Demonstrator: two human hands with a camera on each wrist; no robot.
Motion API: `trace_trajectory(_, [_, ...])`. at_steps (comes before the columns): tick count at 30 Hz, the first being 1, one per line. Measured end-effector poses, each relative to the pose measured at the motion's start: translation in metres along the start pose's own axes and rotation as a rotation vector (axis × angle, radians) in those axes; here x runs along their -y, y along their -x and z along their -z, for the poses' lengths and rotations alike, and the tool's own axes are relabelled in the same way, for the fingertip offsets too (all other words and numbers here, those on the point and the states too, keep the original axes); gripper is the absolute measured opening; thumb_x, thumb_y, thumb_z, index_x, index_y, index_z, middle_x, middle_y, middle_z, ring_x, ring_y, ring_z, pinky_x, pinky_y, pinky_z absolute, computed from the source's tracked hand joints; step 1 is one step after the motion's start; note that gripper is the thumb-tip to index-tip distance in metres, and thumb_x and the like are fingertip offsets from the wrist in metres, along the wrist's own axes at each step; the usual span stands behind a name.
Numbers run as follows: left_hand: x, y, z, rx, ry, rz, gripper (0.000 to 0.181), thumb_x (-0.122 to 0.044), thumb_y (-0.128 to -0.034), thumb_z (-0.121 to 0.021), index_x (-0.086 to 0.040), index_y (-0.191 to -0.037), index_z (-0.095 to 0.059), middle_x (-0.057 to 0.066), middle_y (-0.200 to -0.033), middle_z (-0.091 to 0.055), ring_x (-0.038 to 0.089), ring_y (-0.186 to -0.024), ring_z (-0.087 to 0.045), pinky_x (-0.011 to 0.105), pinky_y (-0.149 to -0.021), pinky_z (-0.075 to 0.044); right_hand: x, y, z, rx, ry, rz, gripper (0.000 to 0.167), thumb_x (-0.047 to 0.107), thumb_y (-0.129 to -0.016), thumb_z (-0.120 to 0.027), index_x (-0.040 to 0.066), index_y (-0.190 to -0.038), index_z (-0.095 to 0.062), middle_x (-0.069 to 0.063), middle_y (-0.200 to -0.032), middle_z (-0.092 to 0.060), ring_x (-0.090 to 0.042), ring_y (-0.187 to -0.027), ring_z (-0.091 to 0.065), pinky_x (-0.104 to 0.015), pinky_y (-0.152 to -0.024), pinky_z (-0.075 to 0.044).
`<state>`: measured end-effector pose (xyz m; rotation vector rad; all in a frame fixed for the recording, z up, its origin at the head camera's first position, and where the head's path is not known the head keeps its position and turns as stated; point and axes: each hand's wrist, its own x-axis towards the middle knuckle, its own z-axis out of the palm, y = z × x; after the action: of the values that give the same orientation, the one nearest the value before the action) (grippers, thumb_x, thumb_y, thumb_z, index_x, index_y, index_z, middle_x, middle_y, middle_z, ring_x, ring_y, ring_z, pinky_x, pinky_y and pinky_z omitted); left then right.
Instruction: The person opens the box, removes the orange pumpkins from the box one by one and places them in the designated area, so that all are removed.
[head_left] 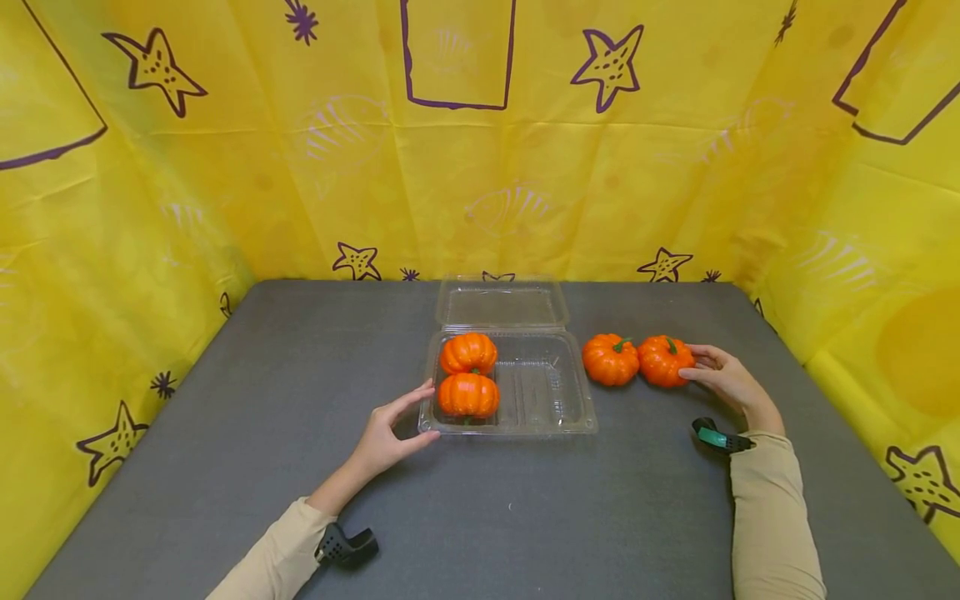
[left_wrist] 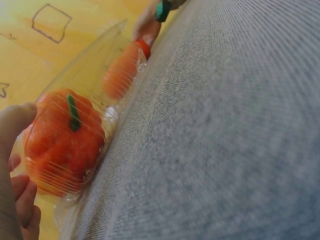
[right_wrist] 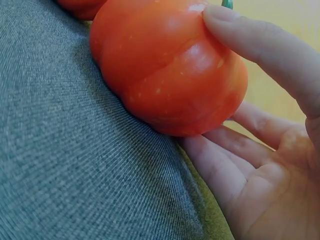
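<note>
A clear plastic clamshell container [head_left: 536,392] lies with its lid [head_left: 502,304] folded back. Inside, along its left side, are two small orange pumpkins, a rear one [head_left: 468,353] and a front one [head_left: 468,395]. My left hand [head_left: 386,433] spreads thumb and fingers at the container's left edge, the tips touching or very near it. Right of the container, two more pumpkins sit side by side on the table. My right hand [head_left: 727,382] holds the outer pumpkin [right_wrist: 170,70], thumb on its upper side and fingers low behind it. The inner pumpkin [head_left: 611,360] stands against it.
The grey cloth-covered table [head_left: 525,517] spreads around the container. Yellow curtains [head_left: 510,167] with starfish and fish drawings hang behind and at both sides. Each wrist wears a dark strap mount, the right one [head_left: 716,435] partly green.
</note>
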<state>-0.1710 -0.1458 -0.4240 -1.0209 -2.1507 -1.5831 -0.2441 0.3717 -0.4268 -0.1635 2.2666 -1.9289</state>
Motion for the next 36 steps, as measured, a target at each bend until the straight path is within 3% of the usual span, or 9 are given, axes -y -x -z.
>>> trace_trajectory(5, [0.000, 0.000, 0.000, 0.000, -0.013, -0.001, 0.052, 0.015, -0.0623, -0.073, 0.018, -0.110, -0.051, 0.034, -0.117, -0.047, 0.038, -0.110, -0.046, 0.026, -0.093, -0.036, 0.002, 0.000, 0.001, 0.005, 0.093, -0.029, 0.047, 0.011, -0.085, -0.061, -0.002, -0.125, -0.038, 0.010, -0.105, -0.050, -0.001, -0.092, -0.051, -0.015, -0.077, -0.043])
trace_trajectory(8, [0.001, 0.000, 0.000, 0.002, -0.020, -0.002, 0.053, 0.014, -0.0622, -0.073, 0.017, -0.110, -0.051, 0.034, -0.117, -0.047, 0.039, -0.110, -0.046, 0.026, -0.093, -0.036, 0.007, 0.001, 0.001, 0.014, 0.147, -0.055, 0.060, 0.015, -0.086, -0.061, -0.008, -0.131, -0.028, -0.002, -0.116, -0.045, -0.007, -0.097, -0.049, -0.016, -0.080, -0.041])
trace_trajectory(11, [0.001, 0.000, 0.000, 0.005, -0.017, 0.008, 0.052, 0.014, -0.0630, -0.073, 0.017, -0.110, -0.051, 0.033, -0.118, -0.047, 0.038, -0.111, -0.046, 0.027, -0.093, -0.036, 0.012, 0.002, 0.001, 0.023, 0.175, -0.058, 0.066, 0.017, -0.087, -0.060, -0.007, -0.135, -0.022, -0.017, -0.131, -0.033, -0.019, -0.111, -0.040, -0.018, -0.084, -0.037])
trace_trajectory(14, [0.001, 0.001, 0.000, 0.009, -0.012, 0.015, 0.052, 0.014, -0.0635, -0.073, 0.017, -0.110, -0.051, 0.033, -0.118, -0.046, 0.038, -0.111, -0.046, 0.028, -0.093, -0.036, 0.018, 0.003, 0.001, 0.016, 0.188, -0.013, 0.065, 0.014, -0.088, -0.058, -0.007, -0.136, -0.020, -0.025, -0.138, -0.021, -0.034, -0.120, -0.030, -0.017, -0.086, -0.035])
trace_trajectory(17, [0.000, 0.000, 0.000, 0.010, -0.013, 0.011, 0.052, 0.014, -0.0633, -0.072, 0.017, -0.110, -0.051, 0.034, -0.118, -0.046, 0.038, -0.111, -0.046, 0.029, -0.093, -0.037, 0.024, 0.004, 0.000, -0.010, 0.231, 0.053, 0.059, 0.013, -0.089, -0.057, -0.003, -0.136, -0.024, -0.026, -0.137, -0.024, -0.041, -0.122, -0.026, -0.013, -0.083, -0.036])
trace_trajectory(21, [0.000, 0.000, 0.001, 0.010, -0.016, 0.006, 0.051, 0.015, -0.0632, -0.072, 0.017, -0.110, -0.051, 0.034, -0.117, -0.046, 0.038, -0.111, -0.046, 0.027, -0.093, -0.036, 0.037, 0.006, -0.003, -0.044, 0.256, 0.123, 0.054, 0.014, -0.089, -0.056, 0.005, -0.136, -0.030, -0.016, -0.135, -0.033, -0.043, -0.122, -0.027, -0.011, -0.081, -0.037])
trace_trajectory(27, [-0.002, -0.001, 0.001, 0.013, -0.035, -0.009, 0.049, 0.012, -0.0629, -0.074, 0.015, -0.107, -0.054, 0.033, -0.117, -0.047, 0.039, -0.110, -0.047, 0.027, -0.095, -0.035, 0.066, 0.012, -0.014, -0.095, 0.151, 0.210, 0.051, 0.007, -0.089, -0.055, 0.009, -0.136, -0.034, 0.000, -0.133, -0.038, -0.027, -0.125, -0.031, -0.012, -0.086, -0.036])
trace_trajectory(32, [-0.002, -0.001, 0.001, 0.013, -0.042, -0.007, 0.048, 0.012, -0.0624, -0.074, 0.015, -0.106, -0.055, 0.033, -0.117, -0.047, 0.041, -0.109, -0.047, 0.027, -0.095, -0.034, 0.091, 0.018, -0.027, -0.052, -0.039, 0.403, 0.052, -0.009, -0.086, -0.052, 0.001, -0.134, -0.036, 0.002, -0.130, -0.043, -0.015, -0.123, -0.035, -0.015, -0.091, -0.034])
trace_trajectory(36, [-0.001, -0.001, 0.002, 0.011, -0.042, -0.003, 0.048, 0.012, -0.0622, -0.074, 0.015, -0.106, -0.055, 0.033, -0.117, -0.047, 0.042, -0.108, -0.047, 0.026, -0.095, -0.034, 0.103, 0.020, -0.038, -0.006, -0.148, 0.553, 0.055, -0.020, -0.081, -0.048, -0.004, -0.133, -0.036, -0.004, -0.132, -0.043, -0.017, -0.124, -0.035, -0.021, -0.095, -0.032])
